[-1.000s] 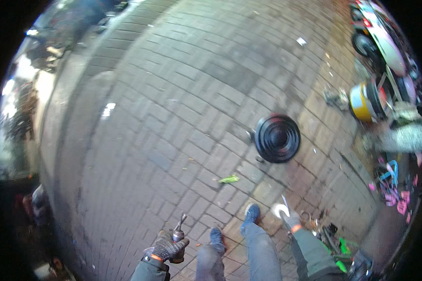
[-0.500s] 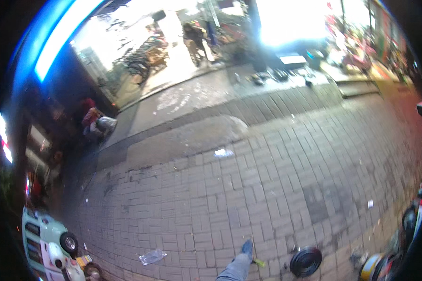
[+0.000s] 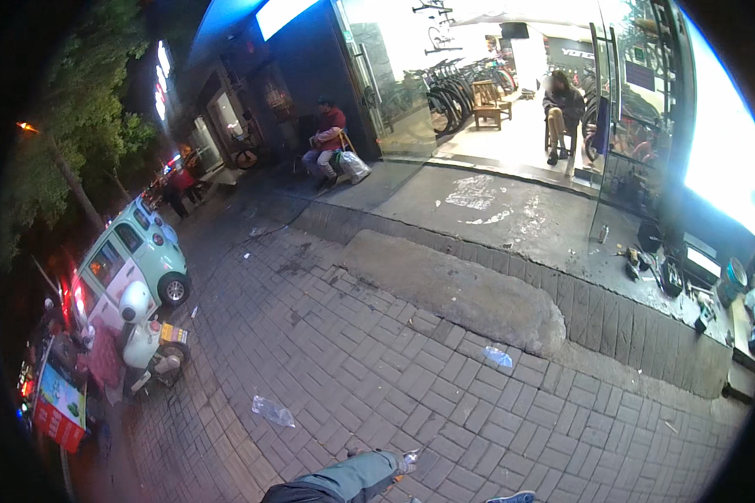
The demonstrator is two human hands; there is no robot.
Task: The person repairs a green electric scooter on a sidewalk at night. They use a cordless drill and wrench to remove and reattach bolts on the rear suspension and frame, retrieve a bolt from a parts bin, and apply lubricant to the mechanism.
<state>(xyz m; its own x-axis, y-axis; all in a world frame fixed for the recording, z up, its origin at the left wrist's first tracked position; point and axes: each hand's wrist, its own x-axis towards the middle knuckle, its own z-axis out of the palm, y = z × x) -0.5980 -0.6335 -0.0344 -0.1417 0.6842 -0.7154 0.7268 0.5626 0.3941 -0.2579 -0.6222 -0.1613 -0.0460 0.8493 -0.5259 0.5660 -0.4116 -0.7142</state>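
"What's at the far left?"

"A banner [image 3: 57,419], red along its foot, then a tree [image 3: 88,92]. Next a pale green van [image 3: 153,256], with a scooter [image 3: 143,344] beside it."

"And then?"

"A clear wrapper [image 3: 273,411] lies on the paving [image 3: 352,377]. Beyond it, someone in red [image 3: 330,121] sits beside a pale bag [image 3: 354,166]."

"The hands?"

"The left sleeve [image 3: 344,476] reaches in from the lower edge. The left hand [image 3: 398,472] is mostly hidden at its end — I can't tell whether it is clenched or loose. A small greyish thing [image 3: 409,458] shows right at the cuff, too small to name."

"The right hand?"

"Outside the view, so I can't tell its grip."

"Farther right?"

"Bikes [image 3: 451,101] and a wooden chair [image 3: 486,105] in the lit shop, a bluish wrapper [image 3: 497,356] on the paving, a blue shoe [image 3: 513,497] at the lower edge — then a seated person in dark clothes [image 3: 564,105], a bottle [image 3: 604,233] on the step, and a bucket [image 3: 732,278]."
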